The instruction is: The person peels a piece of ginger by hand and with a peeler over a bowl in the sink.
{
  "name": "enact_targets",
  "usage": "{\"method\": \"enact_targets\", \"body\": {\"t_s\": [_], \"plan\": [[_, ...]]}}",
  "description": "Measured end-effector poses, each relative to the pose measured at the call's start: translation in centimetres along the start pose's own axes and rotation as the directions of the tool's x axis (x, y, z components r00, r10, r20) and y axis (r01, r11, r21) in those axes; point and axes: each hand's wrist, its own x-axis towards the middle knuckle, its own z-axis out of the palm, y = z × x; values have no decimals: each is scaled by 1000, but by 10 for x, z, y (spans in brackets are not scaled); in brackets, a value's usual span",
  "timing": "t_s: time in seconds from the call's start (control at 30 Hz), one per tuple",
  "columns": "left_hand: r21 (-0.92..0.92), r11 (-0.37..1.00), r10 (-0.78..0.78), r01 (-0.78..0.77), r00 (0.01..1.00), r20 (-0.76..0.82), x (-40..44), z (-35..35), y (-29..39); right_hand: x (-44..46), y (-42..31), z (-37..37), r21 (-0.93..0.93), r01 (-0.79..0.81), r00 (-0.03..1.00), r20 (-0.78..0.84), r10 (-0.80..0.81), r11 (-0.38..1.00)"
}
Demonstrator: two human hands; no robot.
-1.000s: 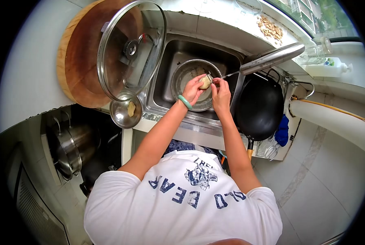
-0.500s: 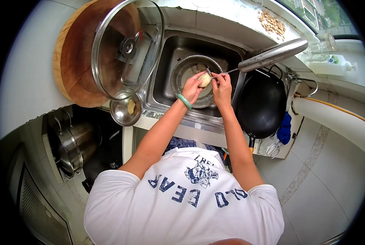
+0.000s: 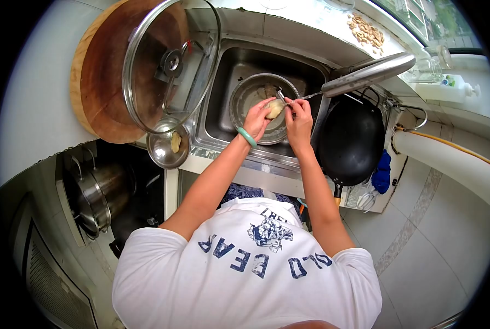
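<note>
Metal sink (image 3: 234, 57) beneath a pale, rounded lump (image 3: 275, 109)

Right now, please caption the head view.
Left hand holding a pale rounded lump, right hand alongside, over a round metal basin.

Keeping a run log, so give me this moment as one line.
left hand: holding pale lump | right hand: holding metal tool at lump | below hands: metal bowl in sink | beside sink: black wok

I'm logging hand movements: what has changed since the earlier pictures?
The metal tool at the right hand has shifted slightly away from the body, its end now farther past the pale chunk in the left hand. Nothing was taken or let go. The basin, wok and glass lid stayed put.
</note>
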Motion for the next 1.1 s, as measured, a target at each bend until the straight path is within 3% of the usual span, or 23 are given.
{"method": "enact_targets", "body": {"t_s": [0.07, 0.37, 0.43, 0.57, 0.6, 0.7, 0.77, 0.83, 0.97, 1.1], "plan": [[2, 1000, -7, 7, 1000, 2, 1, 0, 0, -4, 2, 3, 0, 98, 995, 9, -98, 995], [-48, 999, -1, 1, 1000, 3, 0, -2, -3, -9, 1, -1, 11, 5, 1000, -1, -5, 1000], [-101, 995, -20, 24, 999, 43, 0, 0, -1, -16, -3, 1, -9, 128, 990, 64, -127, 992], [-105, 994, -29, 33, 999, 39, -1, 6, 2, -15, 7, 3, -27, 31, 999, 26, -31, 999], [-106, 994, -18, 21, 999, 32, 0, 6, 0, -12, 7, 4, -78, 66, 998, -14, -67, 995], [-115, 993, -17, 22, 999, 37, 2, 6, -2, -14, -3, -2, -28, 6, 1000, -1, -6, 1000], [-126, 992, -27, 32, 999, 42, 2, 5, -1, -18, -9, -4, 4, 27, 999, 33, -27, 1000], [-87, 996, -19, 25, 997, 77, 2, 7, 0, -21, -4, -2, -45, 158, 987, 33, -157, 986], [-76, 997, -4, 8, 999, 55, 1, 9, 0, -12, 6, -2, -13, 36, 999, -27, -36, 999], [-120, 992, -39, 44, 998, 48, 1, 6, 3, -12, 4, 1, 18, 19, 1000, 10, -19, 1000]]}}
